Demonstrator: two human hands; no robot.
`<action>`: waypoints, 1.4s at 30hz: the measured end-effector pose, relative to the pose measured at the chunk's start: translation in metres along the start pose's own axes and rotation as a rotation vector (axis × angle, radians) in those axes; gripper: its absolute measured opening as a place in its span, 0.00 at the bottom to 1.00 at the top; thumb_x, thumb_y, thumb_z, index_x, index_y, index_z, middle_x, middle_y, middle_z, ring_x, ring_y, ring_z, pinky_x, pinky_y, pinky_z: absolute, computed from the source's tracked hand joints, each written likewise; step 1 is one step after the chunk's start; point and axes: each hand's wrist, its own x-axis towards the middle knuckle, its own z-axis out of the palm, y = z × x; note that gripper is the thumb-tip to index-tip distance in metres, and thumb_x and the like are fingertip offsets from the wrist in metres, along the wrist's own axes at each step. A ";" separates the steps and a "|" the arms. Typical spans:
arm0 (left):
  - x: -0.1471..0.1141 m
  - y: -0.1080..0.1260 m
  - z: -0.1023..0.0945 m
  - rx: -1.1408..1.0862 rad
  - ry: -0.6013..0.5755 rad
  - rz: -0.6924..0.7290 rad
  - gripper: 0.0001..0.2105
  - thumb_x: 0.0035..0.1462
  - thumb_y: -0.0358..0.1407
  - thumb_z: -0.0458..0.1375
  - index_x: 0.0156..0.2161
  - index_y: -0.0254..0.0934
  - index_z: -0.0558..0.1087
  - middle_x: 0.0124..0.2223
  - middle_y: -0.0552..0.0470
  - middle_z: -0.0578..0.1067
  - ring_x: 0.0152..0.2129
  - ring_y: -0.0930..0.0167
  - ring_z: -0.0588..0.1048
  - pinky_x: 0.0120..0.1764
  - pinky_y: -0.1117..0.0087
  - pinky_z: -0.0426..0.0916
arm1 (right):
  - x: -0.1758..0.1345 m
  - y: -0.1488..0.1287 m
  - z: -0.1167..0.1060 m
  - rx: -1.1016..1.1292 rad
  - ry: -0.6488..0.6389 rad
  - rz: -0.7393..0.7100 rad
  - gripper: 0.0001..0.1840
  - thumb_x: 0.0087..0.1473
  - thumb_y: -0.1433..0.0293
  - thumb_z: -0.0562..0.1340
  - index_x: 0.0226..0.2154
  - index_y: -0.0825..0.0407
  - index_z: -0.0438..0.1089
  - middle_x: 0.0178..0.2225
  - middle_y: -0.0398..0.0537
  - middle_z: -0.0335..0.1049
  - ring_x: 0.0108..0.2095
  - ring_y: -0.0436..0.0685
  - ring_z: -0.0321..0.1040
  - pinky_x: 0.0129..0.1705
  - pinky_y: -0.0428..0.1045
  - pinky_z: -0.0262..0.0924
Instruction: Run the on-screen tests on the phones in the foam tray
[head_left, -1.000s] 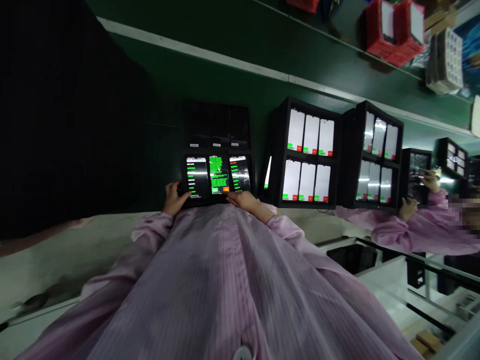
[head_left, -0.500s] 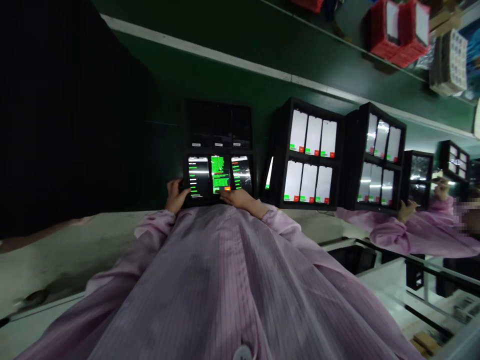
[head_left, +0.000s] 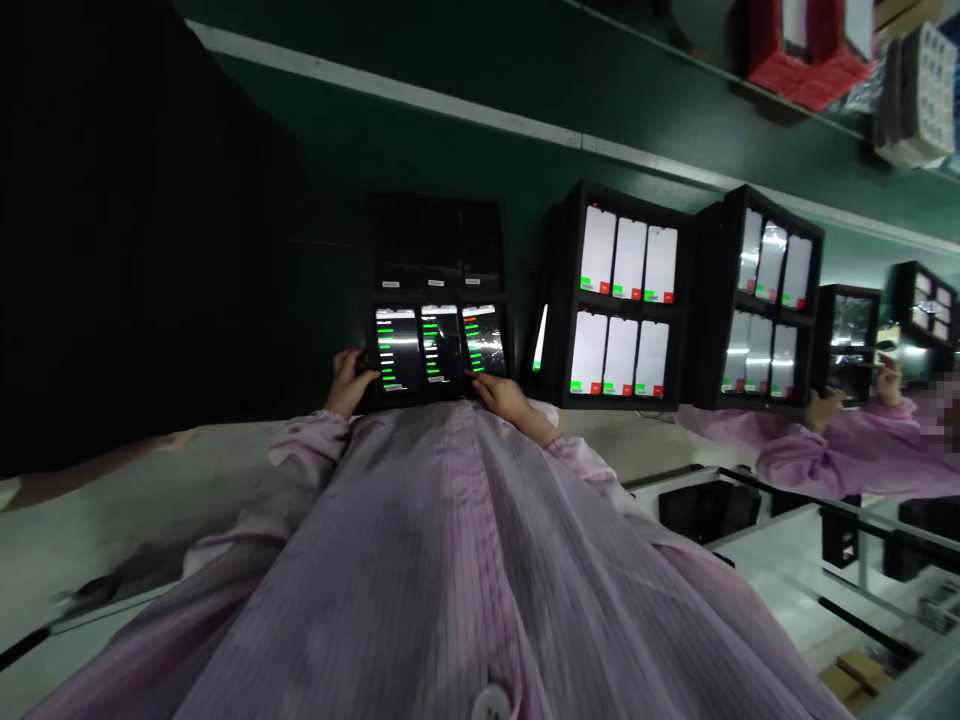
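A black phone tray (head_left: 437, 299) lies in front of me, with two rows of phones. Its upper row has dark screens with small white labels. In the lower row, the left phone (head_left: 396, 350), middle phone (head_left: 440, 345) and right phone (head_left: 484, 342) show white and green lines on black. My left hand (head_left: 349, 382) is closed around the tray's lower left edge, thumb towards the left phone. My right hand (head_left: 504, 394) has its index finger stretched out at the lower left corner of the right phone, its other fingers loosely bent and holding nothing.
To the right stand a second tray (head_left: 628, 305) of phones with white screens and a third tray (head_left: 772, 312). A co-worker's pink sleeve (head_left: 817, 455) and hands are at trays further right. Red packs (head_left: 814, 55) sit at the back of the green table (head_left: 517, 165).
My right hand has moved right from the middle phone to the right phone. The middle screen has gone from dense green text and coloured buttons to sparse lines. My left hand stays at the tray edge.
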 end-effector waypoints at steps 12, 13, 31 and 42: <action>-0.002 0.002 0.002 0.146 -0.015 0.100 0.34 0.37 0.38 0.71 0.53 0.40 0.67 0.56 0.43 0.63 0.63 0.53 0.63 0.67 0.50 0.58 | 0.003 -0.006 -0.003 -0.035 -0.044 -0.024 0.25 0.74 0.62 0.50 0.69 0.45 0.60 0.62 0.46 0.72 0.59 0.58 0.72 0.58 0.50 0.66; -0.002 0.002 0.002 0.147 -0.014 0.102 0.34 0.37 0.38 0.71 0.53 0.41 0.67 0.56 0.43 0.63 0.63 0.54 0.63 0.67 0.50 0.58 | 0.004 -0.008 -0.003 -0.053 -0.051 -0.031 0.25 0.74 0.62 0.49 0.69 0.46 0.60 0.62 0.47 0.72 0.58 0.59 0.73 0.57 0.50 0.67; -0.001 -0.001 0.000 0.141 -0.033 0.085 0.32 0.38 0.40 0.69 0.52 0.43 0.68 0.55 0.46 0.63 0.59 0.55 0.68 0.64 0.49 0.63 | -0.016 0.007 -0.001 -0.008 0.092 0.161 0.24 0.73 0.65 0.51 0.67 0.46 0.64 0.62 0.46 0.71 0.59 0.59 0.73 0.58 0.52 0.68; -0.002 0.006 0.001 0.177 -0.023 0.095 0.29 0.38 0.36 0.66 0.50 0.42 0.68 0.54 0.46 0.66 0.55 0.58 0.71 0.64 0.51 0.64 | -0.013 0.017 0.005 0.075 0.147 0.206 0.23 0.71 0.67 0.54 0.64 0.45 0.67 0.59 0.47 0.75 0.56 0.60 0.75 0.56 0.52 0.68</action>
